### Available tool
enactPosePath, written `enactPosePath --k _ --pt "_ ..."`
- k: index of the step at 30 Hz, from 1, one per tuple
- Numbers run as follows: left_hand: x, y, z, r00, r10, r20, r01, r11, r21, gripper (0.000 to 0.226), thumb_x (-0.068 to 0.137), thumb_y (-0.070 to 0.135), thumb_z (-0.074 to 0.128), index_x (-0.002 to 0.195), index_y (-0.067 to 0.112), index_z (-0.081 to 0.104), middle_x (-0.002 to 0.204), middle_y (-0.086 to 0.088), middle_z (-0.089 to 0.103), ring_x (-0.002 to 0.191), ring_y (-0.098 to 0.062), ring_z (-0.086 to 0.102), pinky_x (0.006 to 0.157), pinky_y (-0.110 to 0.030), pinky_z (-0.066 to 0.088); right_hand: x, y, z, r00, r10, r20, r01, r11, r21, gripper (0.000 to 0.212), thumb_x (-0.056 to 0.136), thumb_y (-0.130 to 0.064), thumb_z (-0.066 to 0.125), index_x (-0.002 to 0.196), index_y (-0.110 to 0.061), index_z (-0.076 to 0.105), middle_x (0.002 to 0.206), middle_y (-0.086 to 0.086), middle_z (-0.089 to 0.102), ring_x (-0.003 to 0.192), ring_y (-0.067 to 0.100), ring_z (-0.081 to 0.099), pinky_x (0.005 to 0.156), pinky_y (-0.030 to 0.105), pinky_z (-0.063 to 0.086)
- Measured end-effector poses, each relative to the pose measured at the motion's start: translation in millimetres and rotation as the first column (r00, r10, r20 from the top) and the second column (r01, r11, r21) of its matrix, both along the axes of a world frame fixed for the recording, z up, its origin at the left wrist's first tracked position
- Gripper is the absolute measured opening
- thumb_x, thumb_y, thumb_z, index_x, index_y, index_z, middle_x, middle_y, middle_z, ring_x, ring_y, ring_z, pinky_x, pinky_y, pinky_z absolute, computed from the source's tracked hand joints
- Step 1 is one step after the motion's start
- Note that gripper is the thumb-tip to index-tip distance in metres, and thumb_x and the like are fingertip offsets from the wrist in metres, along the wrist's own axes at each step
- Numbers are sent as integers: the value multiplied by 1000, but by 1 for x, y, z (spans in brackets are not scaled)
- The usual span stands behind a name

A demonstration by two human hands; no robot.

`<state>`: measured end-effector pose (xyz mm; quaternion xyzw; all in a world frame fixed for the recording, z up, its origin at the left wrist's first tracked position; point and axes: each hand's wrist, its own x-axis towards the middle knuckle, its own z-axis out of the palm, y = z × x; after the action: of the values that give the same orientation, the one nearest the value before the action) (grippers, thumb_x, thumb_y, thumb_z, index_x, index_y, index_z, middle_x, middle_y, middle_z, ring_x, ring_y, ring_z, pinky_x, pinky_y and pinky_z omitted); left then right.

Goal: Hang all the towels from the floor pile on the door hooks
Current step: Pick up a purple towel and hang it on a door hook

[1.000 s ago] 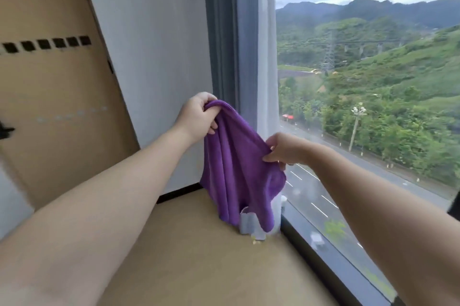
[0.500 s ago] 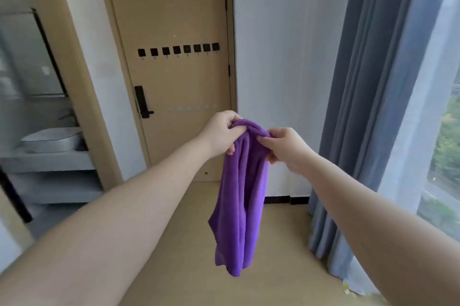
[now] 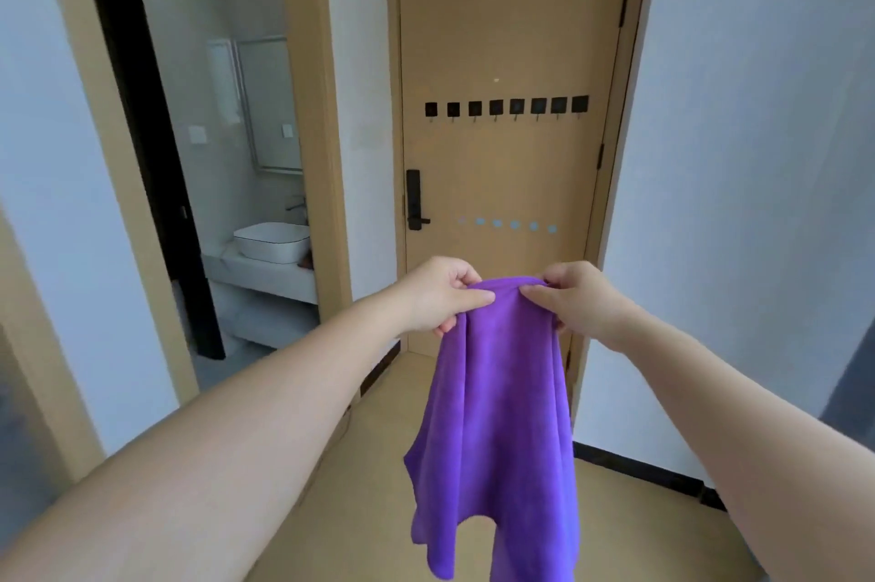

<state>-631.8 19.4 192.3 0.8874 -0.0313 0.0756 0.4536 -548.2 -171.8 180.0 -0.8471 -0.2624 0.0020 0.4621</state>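
The door [image 3: 511,37] now stands square ahead and larger than half a second ago, when it sat up and to the left; a second ago the view faced a window instead, so the person has turned and closed in on it. In front of the door's lower half hangs the purple towel [image 3: 497,415], which has gone from a narrow bunched drape to a broader sheet. The left hand [image 3: 438,297] and right hand [image 3: 573,302] have drawn a little apart along its top edge, each pinching the cloth between thumb and curled fingers. Across the door's upper half runs a row of eight black hooks [image 3: 506,107], all bare, so none of the hanging looks done yet and this towel is likely bound for one of them. The floor pile is out of view, so the number of towels left cannot be told. The towel's lower hem is cut off by the bottom edge. Left of the door, an open doorway shows a white basin [image 3: 272,243] on a counter [image 3: 265,280], its far end hidden by the frame. The hooks' prongs are too small to make out, as is any hanging loop on the towel.
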Motion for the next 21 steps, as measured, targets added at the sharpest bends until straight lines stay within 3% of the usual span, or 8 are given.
enactPosePath --k 6,10,12,15,18,21 --pt "78 5 9 995 101 -8 -101 994 36 8 96 19 55 97 12 59 65 -5 60 46 -9 53 46 -22 46 91 7 8 994 103 37 -99 991 -94 31 93 -25 57 84 4 63 66 8 55 59 16 53 62 36 52" --pt "123 10 7 988 151 -29 -147 984 99 12 97 27 51 96 17 57 59 -5 61 50 -17 57 56 -32 53 140 14 18 982 139 128 -121 983 -135 31 94 -22 54 80 4 58 62 6 48 57 17 43 56 29 37" --pt "144 15 4 984 176 -36 -169 976 139 13 97 29 52 94 18 57 58 -3 62 51 -16 59 56 -30 54 161 19 18 975 152 163 -131 982 -134 27 95 -21 53 80 0 62 63 5 50 58 17 43 57 29 37" --pt "177 25 -2 979 202 -11 -197 964 179 6 94 23 56 96 18 58 77 -4 67 59 -12 64 60 -26 57 192 28 16 965 165 203 -131 977 -169 24 95 -20 51 83 -4 66 68 7 58 62 16 47 58 27 40" --pt "213 38 -9 973 228 38 -231 954 191 9 93 12 55 101 15 59 87 1 64 66 -8 64 61 -18 55 223 40 16 960 153 235 -112 977 -180 25 96 -17 50 80 -3 63 64 3 51 61 17 44 57 27 38" --pt "250 58 -15 965 249 82 -260 944 203 12 94 16 53 103 20 60 92 5 64 76 -10 65 68 -23 57 257 57 15 957 143 253 -95 977 -193 23 96 -16 48 82 -8 65 62 -2 52 58 14 46 55 25 38"
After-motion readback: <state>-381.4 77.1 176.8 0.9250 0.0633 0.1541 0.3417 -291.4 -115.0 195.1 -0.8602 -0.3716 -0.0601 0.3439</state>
